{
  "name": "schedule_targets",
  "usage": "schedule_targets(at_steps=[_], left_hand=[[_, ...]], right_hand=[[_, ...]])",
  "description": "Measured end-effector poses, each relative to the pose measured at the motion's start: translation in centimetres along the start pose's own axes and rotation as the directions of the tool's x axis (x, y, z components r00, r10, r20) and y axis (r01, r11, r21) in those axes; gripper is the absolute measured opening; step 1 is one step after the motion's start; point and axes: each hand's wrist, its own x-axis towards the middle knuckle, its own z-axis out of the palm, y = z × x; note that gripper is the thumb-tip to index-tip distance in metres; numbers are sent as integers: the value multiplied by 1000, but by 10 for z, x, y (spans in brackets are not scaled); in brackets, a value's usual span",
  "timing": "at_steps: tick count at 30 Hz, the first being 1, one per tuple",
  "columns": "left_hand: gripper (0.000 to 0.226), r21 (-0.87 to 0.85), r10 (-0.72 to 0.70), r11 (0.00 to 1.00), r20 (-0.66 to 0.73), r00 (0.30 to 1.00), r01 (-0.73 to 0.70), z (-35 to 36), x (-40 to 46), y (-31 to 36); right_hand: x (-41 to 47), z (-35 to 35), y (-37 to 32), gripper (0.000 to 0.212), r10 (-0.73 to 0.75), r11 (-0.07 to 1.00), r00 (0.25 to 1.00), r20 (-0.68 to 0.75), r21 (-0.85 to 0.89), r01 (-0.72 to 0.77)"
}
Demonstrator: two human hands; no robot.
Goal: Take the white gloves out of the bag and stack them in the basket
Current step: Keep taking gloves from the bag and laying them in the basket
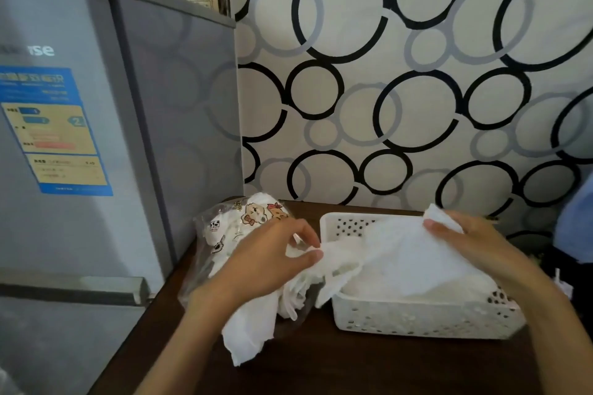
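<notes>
Grey fridge (80, 138) stands left of the dark desk (353, 369), against circle-patterned wallpaper (417, 74). White perforated basket (417, 317) sits on the desk at right, with white gloves (433, 285) piled inside. Clear cartoon-printed bag (237, 228) lies just beside the basket's left end, more white fabric spilling from it. One white glove (394, 253) spans above the basket. Your left grip (272, 260) pinches its near-left end; your right grip (475, 240) pinches its far-right corner.
</notes>
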Motion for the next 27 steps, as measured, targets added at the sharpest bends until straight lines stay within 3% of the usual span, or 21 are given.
schedule_targets(at_steps=[3,5,6,9,12,15,17,19,23,27], left_hand=[[26,81,-91,993,-5,996,91,23,13,12],[34,139,-155,978,-5,988,154,32,23,17],[37,190,-178,967,13,984,172,34,26,19],[39,273,-218,942,51,975,196,34,31,20],[37,357,-229,913,42,973,199,29,28,22],[36,358,-223,911,5,975,207,18,27,23],[31,228,-123,964,-71,990,136,12,27,27],[35,12,-16,1000,-111,994,18,10,30,36],[62,-447,127,893,123,984,-59,20,39,57],[55,-582,260,807,205,944,-96,33,47,64]], right_hand=[[-1,-5,15,39,131,951,954,271,-305,-44],[-2,-8,23,81,133,920,903,410,-390,41],[-2,-9,26,87,108,922,882,458,-378,83],[-2,-9,30,42,83,916,828,554,-370,156],[-3,-5,29,31,13,928,790,613,-301,219],[2,-7,23,14,-114,950,868,484,-203,238],[-2,-9,13,18,-225,953,922,314,-127,275],[-7,-10,2,7,-300,951,929,217,-3,308],[-33,-7,-28,26,-378,926,894,238,96,366],[-46,-9,-40,14,-413,901,896,164,218,376]])
